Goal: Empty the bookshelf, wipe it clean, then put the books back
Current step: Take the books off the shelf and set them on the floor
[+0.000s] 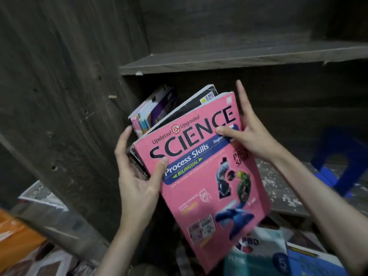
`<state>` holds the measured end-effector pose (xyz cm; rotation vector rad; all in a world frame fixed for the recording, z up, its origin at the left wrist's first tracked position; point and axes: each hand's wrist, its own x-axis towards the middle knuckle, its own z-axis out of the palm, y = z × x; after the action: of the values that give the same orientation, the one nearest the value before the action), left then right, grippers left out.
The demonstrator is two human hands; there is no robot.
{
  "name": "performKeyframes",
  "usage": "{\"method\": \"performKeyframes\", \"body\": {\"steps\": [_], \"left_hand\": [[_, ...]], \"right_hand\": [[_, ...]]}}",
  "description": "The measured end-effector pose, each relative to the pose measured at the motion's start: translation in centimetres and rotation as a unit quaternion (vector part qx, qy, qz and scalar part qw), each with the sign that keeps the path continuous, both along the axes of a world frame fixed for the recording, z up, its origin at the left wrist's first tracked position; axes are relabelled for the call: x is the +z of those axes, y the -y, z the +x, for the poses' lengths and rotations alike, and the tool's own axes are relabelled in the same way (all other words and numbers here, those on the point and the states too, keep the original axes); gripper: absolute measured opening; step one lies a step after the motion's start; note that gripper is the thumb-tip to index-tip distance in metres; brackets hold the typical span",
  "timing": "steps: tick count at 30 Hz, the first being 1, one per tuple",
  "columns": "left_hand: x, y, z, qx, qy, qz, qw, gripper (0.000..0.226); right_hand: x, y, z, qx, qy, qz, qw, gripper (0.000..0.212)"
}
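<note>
- Nearest the camera, loose books [264,253] lie flat on the floor below the shelf unit, one white with "PBD" on it, one blue with a "5".
- Above them, a pink Science book [201,176] is held tilted in front of the lower compartment, its top leaning toward the opening.
- The left hand [137,176] grips the spine edge, thumb pressed on the cover and fingers [124,140] curled round the back; it seems also to clasp a second, darker book [207,96] behind the pink one, though the overlap makes this hard to tell.
- The right hand [249,134] holds the top right corner, thumb on the cover, forefinger stretched straight up.
- Further in, the lower compartment holds a few books [153,110] leaning against the left wall.
- The dark wooden bookshelf [219,62] has a bare board above.
- A blue stool [338,162] stands at right.
</note>
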<state>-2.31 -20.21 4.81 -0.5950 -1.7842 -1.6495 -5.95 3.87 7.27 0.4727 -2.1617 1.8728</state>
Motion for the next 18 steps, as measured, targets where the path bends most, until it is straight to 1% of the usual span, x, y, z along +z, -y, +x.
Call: {"method": "performKeyframes", "body": {"steps": [1, 3, 5, 7, 10, 12, 15, 18], "left_hand": [[-0.3, -0.3, 0.4, -0.026, 0.021, 0.011, 0.999, 0.069], [-2.0, -0.8, 1.4, -0.054, 0.076, 0.004, 0.996, 0.054], [-4.3, -1.7, 2.6, -0.074, 0.132, -0.034, 0.988, 0.034], [-6.6, -3.0, 4.2, -0.098, 0.188, -0.061, 0.975, 0.027], [-11.0, -5.0, 6.0, -0.119, 0.261, -0.091, 0.954, 0.025], [-14.3, -6.5, 6.9, -0.142, 0.317, -0.106, 0.932, 0.023], [-18.6, -9.3, 7.9, -0.175, 0.411, -0.115, 0.887, 0.041], [-22.7, -12.7, 7.8, -0.202, 0.478, -0.141, 0.843, 0.043]], "right_hand": [[-0.6, -0.3, 1.3, -0.02, -0.018, 0.029, 0.999, 0.089], [-2.5, -1.4, 3.7, -0.06, -0.023, 0.09, 0.994, 0.071], [-5.5, -2.8, 6.3, -0.092, 0.017, 0.123, 0.988, 0.055], [-8.7, -4.0, 9.2, -0.114, 0.06, 0.137, 0.982, 0.049], [-14.0, -5.7, 13.3, -0.132, 0.137, 0.126, 0.974, 0.049], [-17.9, -7.0, 15.7, -0.154, 0.192, 0.128, 0.961, 0.048], [-23.1, -8.9, 18.7, -0.175, 0.263, 0.119, 0.941, 0.047], [-27.0, -11.3, 20.7, -0.183, 0.336, 0.113, 0.917, 0.05]]}}
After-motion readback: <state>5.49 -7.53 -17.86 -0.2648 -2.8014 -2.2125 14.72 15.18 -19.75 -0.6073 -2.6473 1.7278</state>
